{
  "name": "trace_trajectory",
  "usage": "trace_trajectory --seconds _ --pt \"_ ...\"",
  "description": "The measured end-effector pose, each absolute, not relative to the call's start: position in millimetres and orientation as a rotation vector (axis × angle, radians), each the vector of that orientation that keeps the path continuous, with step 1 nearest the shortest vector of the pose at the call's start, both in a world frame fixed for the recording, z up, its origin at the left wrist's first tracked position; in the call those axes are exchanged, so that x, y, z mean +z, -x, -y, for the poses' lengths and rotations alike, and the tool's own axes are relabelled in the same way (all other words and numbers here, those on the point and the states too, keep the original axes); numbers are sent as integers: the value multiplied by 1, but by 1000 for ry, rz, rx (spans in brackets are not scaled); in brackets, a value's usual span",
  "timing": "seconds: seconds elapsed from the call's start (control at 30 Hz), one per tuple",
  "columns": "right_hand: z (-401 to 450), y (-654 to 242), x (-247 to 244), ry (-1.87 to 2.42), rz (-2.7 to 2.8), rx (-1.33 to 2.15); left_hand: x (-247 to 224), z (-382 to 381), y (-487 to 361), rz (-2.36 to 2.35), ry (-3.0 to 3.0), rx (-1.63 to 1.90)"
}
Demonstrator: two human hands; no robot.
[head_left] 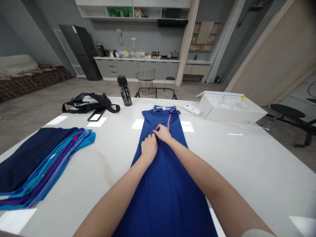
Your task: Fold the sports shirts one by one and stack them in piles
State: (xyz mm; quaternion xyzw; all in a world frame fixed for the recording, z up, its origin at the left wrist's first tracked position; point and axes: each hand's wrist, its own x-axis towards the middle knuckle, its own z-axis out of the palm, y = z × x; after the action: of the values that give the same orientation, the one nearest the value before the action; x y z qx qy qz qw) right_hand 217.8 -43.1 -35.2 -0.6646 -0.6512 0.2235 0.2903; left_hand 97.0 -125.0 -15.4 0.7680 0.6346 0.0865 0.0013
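Observation:
A blue polo shirt lies lengthwise on the white table, its striped-trim collar at the far end. Its lower part runs out of view at the bottom edge. Both hands are on its upper part, close together. My left hand has its fingers curled down on the cloth near the left edge. Just beyond it, my right hand pinches the fabric with thumb and fingers, beside a red and white stripe. The fingertips of the left hand are partly hidden.
A stack of folded garments lies at the left. Toward the back are a black bag, a phone, a dark bottle, a white handheld device and an open white box. A chair frame stands beyond the far edge.

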Motion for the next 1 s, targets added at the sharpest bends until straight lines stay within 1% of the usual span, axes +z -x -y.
trace_trajectory --seconds 0.17,0.3,0.47,0.53,0.63,0.7,0.83,1.0 --pt "47 -202 -34 1779 1703 671 -12 146 -83 -2059 -2351 244" --pt "55 -202 -25 1793 1699 611 -12 161 -70 -2073 -2373 243" --pt "63 -211 -19 1843 1644 533 -11 179 -64 -1984 -2418 230" --pt "68 -209 -19 1843 1648 593 -9 185 -66 -1949 -2435 254" --pt "80 -200 -20 1807 1673 832 -6 192 -71 -1917 -2439 247" --pt "89 -195 -21 1784 1684 926 -6 197 -72 -1919 -2443 231" --pt "103 -198 -21 1809 1670 840 -7 212 -67 -1983 -2474 238" --pt "112 -212 -18 1876 1593 704 -6 236 -58 -1986 -2444 167"
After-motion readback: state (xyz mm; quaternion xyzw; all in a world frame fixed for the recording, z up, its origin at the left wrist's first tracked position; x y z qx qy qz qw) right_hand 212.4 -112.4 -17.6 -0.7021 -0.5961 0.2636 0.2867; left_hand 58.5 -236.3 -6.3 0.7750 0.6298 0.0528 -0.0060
